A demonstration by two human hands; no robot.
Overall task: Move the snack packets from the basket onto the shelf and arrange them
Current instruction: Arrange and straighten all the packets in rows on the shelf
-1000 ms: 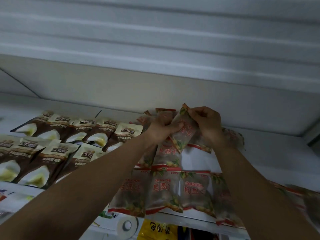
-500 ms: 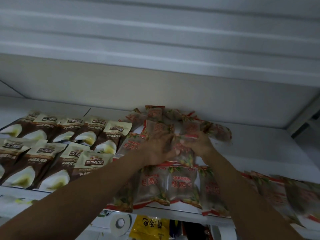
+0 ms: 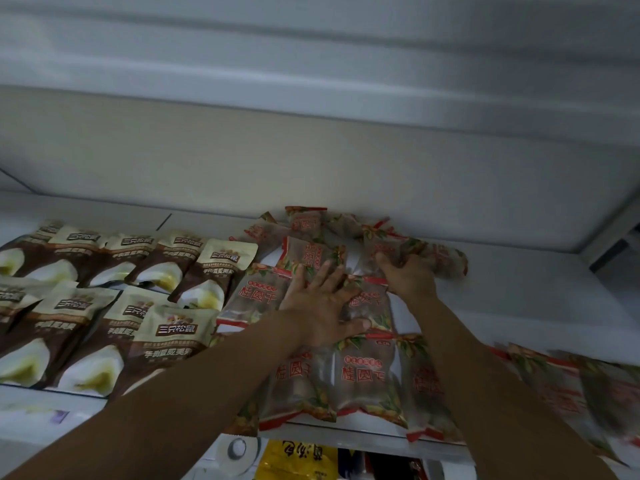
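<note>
Head cam only, so here goes. My left hand (image 3: pixel 322 306) is spread flat with the fingers straight, pressing down on the middle red packets (image 3: pixel 372 303), I'd guess so the slippery pile doesn't slide. My right hand (image 3: pixel 410 280) has its fingers curled round a back packet (image 3: pixel 443 259) near the rear wall, probably to square it into its row. Everything lies on the shelf (image 3: pixel 519 292), overlapping like tiles, with the front row (image 3: pixel 363 375) at the lip. Brown packets (image 3: pixel 173 337) sit just to the left. The basket's not in view.
</note>
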